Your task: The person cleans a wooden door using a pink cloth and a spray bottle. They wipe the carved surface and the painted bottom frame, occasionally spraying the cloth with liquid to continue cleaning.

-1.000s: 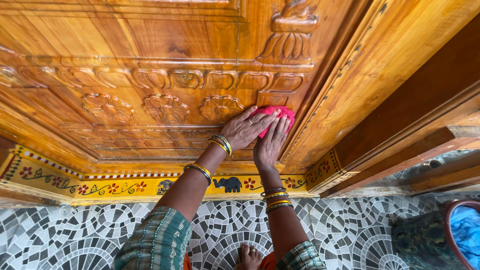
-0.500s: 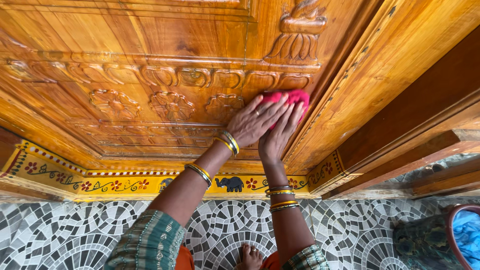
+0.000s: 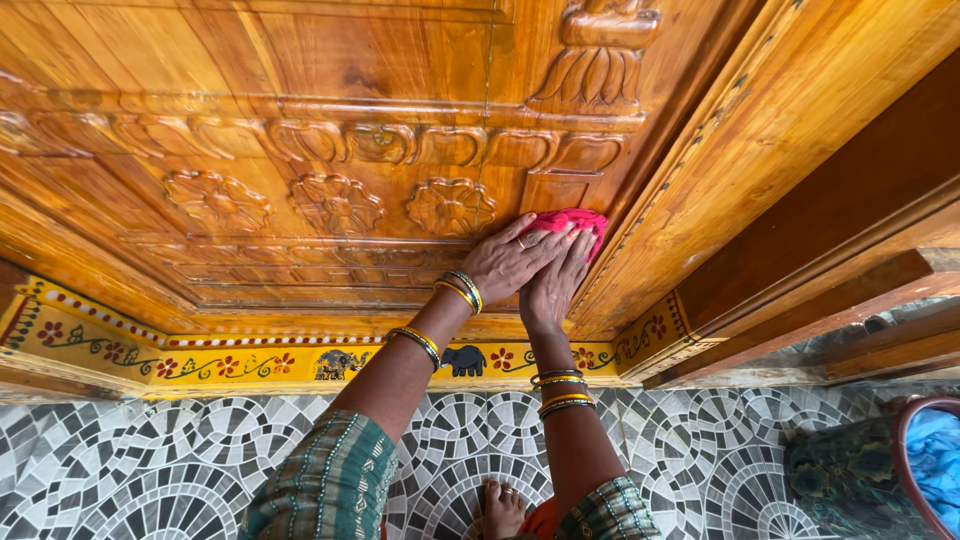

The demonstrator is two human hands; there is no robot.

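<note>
While both hands press flat, left hand [image 3: 508, 262] overlapping right hand [image 3: 552, 285], neither grip clenched, the pink cloth [image 3: 574, 222] sits at their one o'clock against the carved wooden door [image 3: 300, 120].

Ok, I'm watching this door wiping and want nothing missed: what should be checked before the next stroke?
1. Left hand pressing the pink cloth: ok.
2. Right hand on the cloth too: ok.
3. Cloth flat against the carved door: ok.
4. Cloth clean enough: cannot tell.
5. Bangles off the wood: ok.
6. Bare foot steady on the tiled floor: cannot tell.
</note>
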